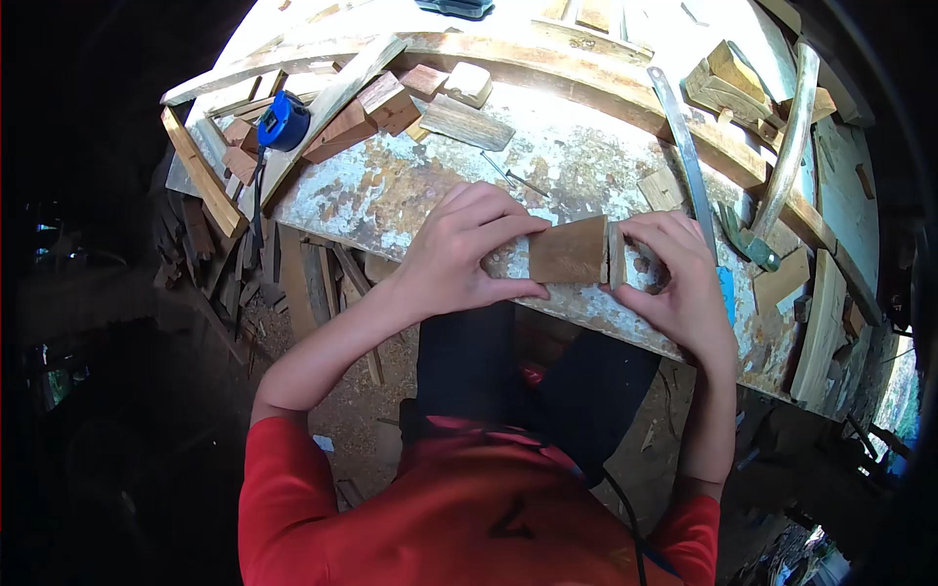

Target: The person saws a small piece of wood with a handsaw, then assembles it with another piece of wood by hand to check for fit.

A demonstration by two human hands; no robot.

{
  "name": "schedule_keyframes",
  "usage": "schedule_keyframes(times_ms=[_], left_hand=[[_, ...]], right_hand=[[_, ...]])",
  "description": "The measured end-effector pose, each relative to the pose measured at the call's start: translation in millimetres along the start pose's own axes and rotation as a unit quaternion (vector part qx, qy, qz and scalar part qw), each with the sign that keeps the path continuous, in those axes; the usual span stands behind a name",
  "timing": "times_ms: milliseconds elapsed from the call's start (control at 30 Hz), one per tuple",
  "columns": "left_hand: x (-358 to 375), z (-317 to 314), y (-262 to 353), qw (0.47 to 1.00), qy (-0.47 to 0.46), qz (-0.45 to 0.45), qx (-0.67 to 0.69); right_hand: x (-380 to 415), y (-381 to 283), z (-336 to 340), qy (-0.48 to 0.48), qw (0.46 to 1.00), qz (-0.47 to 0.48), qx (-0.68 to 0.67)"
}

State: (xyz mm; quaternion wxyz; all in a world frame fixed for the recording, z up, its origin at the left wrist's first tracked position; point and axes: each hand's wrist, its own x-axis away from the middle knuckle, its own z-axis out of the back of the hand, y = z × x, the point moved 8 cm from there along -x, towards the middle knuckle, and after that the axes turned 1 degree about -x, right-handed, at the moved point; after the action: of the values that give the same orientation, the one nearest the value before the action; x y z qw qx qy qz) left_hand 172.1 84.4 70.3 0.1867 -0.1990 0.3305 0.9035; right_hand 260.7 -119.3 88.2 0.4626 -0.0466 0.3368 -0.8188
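Observation:
A brown wooden block (569, 251) is between my two hands over the front part of the paint-worn workbench (342, 195). My left hand (464, 249) pinches its left end between thumb and fingers. At its right end stands a thin wooden piece (616, 253), with a narrow dark gap between the two. My right hand (676, 278) grips this thin piece with thumb and fingertips. Two nails (526, 183) lie on the bench just beyond the block.
A blue tape measure (284, 121) and wood offcuts (388, 102) lie at the back left. To the right are a metal saw blade (687, 146), a hammer (787, 146) and a wooden plane (728, 86). A long wooden beam (547, 63) crosses the back.

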Motion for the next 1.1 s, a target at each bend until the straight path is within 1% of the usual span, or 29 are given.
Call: schedule_keyframes(times_ms=[167, 567, 767, 1100], left_hand=[[2, 3, 3, 1.000, 0.010, 0.001, 0.007], [-4, 3, -1, 0.997, -0.047, 0.032, 0.044], [-6, -2, -7, 0.995, -0.055, 0.060, 0.062], [-12, -5, -8, 0.994, -0.072, 0.069, 0.042]], right_hand=[[0, 0, -1, 0.002, 1.000, -0.001, -0.009], [-1, 5, -2, 0.010, 1.000, -0.014, -0.019], [-2, 5, -1, 0.003, 1.000, -0.019, -0.017], [2, 13, 0, -0.012, 0.998, -0.040, -0.041]])
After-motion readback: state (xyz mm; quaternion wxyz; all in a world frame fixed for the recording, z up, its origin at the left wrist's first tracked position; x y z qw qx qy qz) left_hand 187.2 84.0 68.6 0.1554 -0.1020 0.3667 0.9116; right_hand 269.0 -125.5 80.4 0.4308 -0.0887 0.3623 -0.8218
